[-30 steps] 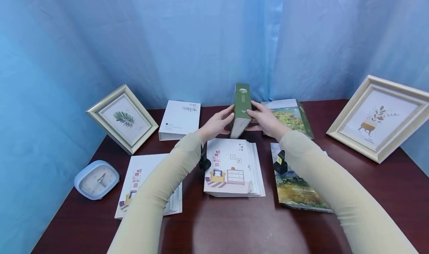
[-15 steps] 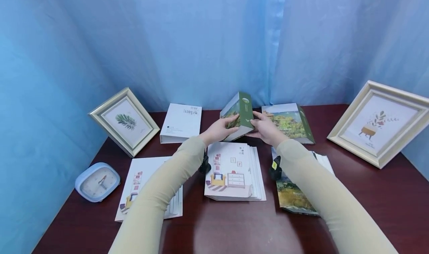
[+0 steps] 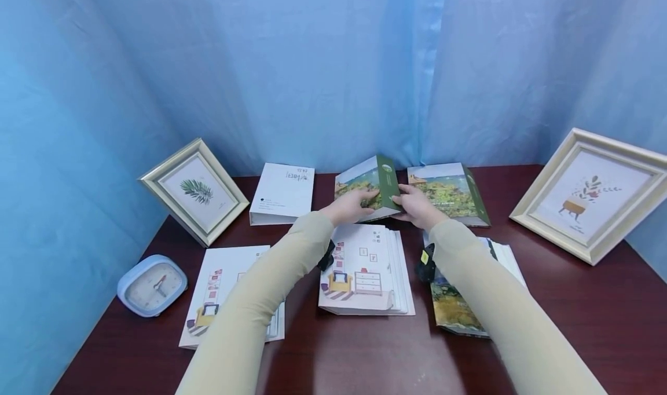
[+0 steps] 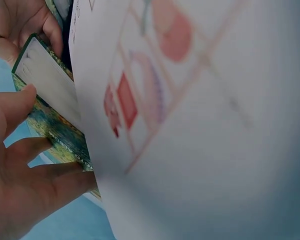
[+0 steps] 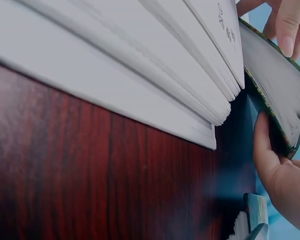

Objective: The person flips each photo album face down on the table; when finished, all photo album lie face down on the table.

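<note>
A green photo album (image 3: 370,187) with a landscape cover is tilted over to the left, held just above the table's back middle. My left hand (image 3: 350,206) grips its left side, fingers over the cover. My right hand (image 3: 415,204) holds its green spine side. In the left wrist view the left hand's fingers (image 4: 25,172) lie along the green album (image 4: 50,107). The right wrist view shows the right hand's thumb (image 5: 265,150) under the green album (image 5: 277,97). Just in front lies a white album (image 3: 365,270) with a room drawing.
A second landscape album (image 3: 450,192) lies right of the held one, a white box album (image 3: 282,192) to its left. Another white album (image 3: 219,293) and a painted album (image 3: 458,302) lie nearer. Framed pictures (image 3: 194,189) (image 3: 589,195) lean at both sides; a blue clock (image 3: 151,284) sits at left.
The green album stood upright on its edge a second ago; both hands have tipped it over to the left and lowered it toward the table.
</note>
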The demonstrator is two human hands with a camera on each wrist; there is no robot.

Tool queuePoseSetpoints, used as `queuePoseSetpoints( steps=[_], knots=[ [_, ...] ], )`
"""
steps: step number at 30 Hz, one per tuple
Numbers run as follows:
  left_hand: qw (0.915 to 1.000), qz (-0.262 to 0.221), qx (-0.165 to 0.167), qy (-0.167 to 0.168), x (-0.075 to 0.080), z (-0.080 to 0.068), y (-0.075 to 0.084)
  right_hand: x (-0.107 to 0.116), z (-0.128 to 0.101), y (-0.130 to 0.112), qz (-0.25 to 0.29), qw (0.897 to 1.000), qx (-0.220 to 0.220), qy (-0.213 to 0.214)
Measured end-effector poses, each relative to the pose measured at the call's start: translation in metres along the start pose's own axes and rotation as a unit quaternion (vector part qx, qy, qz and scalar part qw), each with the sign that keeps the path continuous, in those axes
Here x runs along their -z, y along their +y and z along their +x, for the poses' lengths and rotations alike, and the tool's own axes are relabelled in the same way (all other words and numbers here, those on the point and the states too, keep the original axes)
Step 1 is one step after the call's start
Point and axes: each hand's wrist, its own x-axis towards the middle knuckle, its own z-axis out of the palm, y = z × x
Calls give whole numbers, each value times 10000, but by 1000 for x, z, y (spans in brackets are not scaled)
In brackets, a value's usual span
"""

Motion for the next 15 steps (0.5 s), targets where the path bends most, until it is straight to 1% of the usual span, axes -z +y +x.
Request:
queuePoseSetpoints(
  steps=[4,9,15],
  knots=[
    [9997,230,96,-73,-2,1,3,-1,0,1,-94,9999,-115,30],
    [9992,335,172,-146,-2,2,5,0,0,1,-232,9995,-207,-19],
    [9981,513,139,-296,-2,7,7,2,0,-2,-682,9972,-301,-95]
  ],
)
